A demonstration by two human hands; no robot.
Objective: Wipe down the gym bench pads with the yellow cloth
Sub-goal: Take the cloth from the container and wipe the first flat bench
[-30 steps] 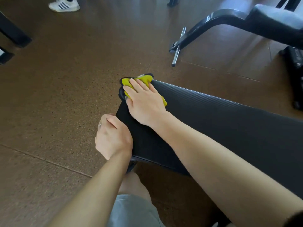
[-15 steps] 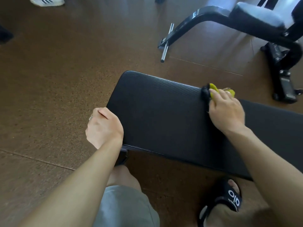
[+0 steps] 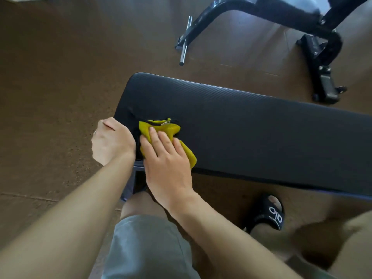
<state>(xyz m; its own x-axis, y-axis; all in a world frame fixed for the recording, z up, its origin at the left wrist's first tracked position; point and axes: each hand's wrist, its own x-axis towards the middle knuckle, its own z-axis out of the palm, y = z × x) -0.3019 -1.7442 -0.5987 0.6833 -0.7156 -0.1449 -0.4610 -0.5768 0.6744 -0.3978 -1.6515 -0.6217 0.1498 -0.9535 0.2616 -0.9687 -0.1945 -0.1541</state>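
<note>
A long black bench pad (image 3: pixel 251 125) runs from the middle of the head view off to the right edge. The yellow cloth (image 3: pixel 161 128) lies bunched on the pad's near left corner. My right hand (image 3: pixel 167 158) presses flat on the cloth with fingers stretched out over it. My left hand (image 3: pixel 112 140) curls over the pad's left end edge and grips it, right beside the cloth; its fingertips are hidden behind the edge.
A second black bench frame (image 3: pixel 302 19) with a steel bar (image 3: pixel 185 45) stands on the brown floor beyond the pad. My grey shorts (image 3: pixel 147 250) and a black sandal (image 3: pixel 269 214) are below the pad.
My right hand swept the cloth from the pad's far edge on the right back to the near left corner, beside my left hand. The left hand kept its grip on the pad's end.
</note>
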